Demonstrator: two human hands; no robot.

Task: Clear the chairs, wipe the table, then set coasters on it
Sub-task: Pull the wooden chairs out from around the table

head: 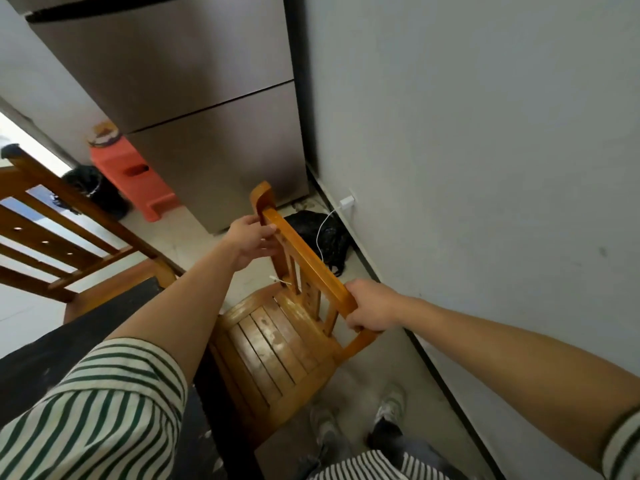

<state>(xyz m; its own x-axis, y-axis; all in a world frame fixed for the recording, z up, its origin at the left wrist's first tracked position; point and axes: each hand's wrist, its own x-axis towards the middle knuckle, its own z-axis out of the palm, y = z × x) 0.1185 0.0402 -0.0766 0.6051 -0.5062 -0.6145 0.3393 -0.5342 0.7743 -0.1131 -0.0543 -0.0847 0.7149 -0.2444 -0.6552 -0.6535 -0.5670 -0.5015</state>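
Note:
A wooden chair [277,341] with a slatted seat stands in front of me, its back towards the grey wall. My left hand [251,242] grips the far end of the chair's top rail. My right hand [372,308] is closed around the near end of the same rail. The dark table [69,344] edge lies to the left, under my left arm. A second wooden chair [65,233] stands further left by the table.
A tall grey fridge [194,98] stands behind the chair. A grey wall [485,150] runs along the right with a white charger [347,201] and cable plugged in. A black bag [323,237] lies on the floor by the wall. An orange stool [133,178] and another black bag [93,188] sit left of the fridge.

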